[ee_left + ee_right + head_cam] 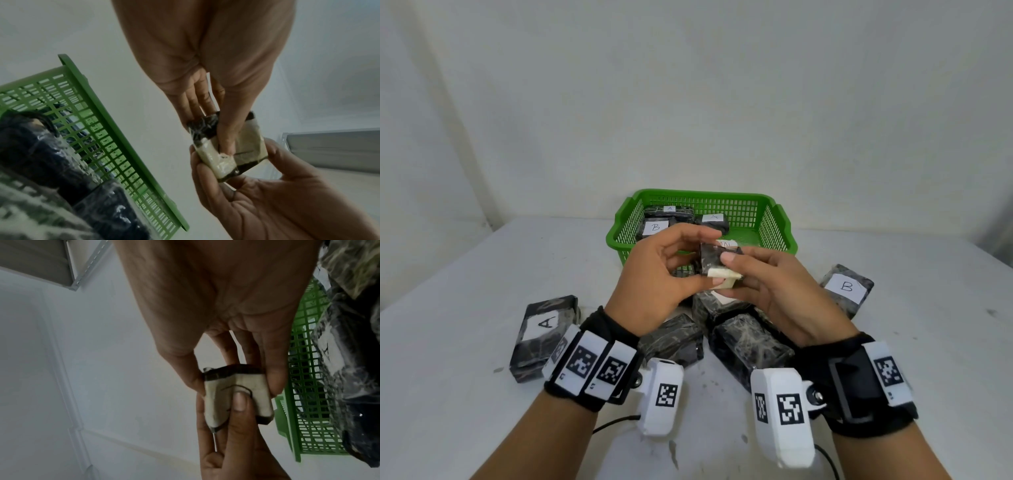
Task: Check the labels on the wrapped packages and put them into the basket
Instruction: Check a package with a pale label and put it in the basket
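A small black wrapped package with a white label is held above the table, in front of the green basket. My left hand pinches it, its thumb lying on the label. My right hand grips it from the other side, thumb on top and fingers below. The handwritten mark is partly under the left thumb and unreadable. Three wrapped packages lie in the basket, one labelled B and one labelled A.
On the white table lie a package labelled A at the left, a package labelled B at the right, and several dark packages under my hands. The basket stands against the white wall.
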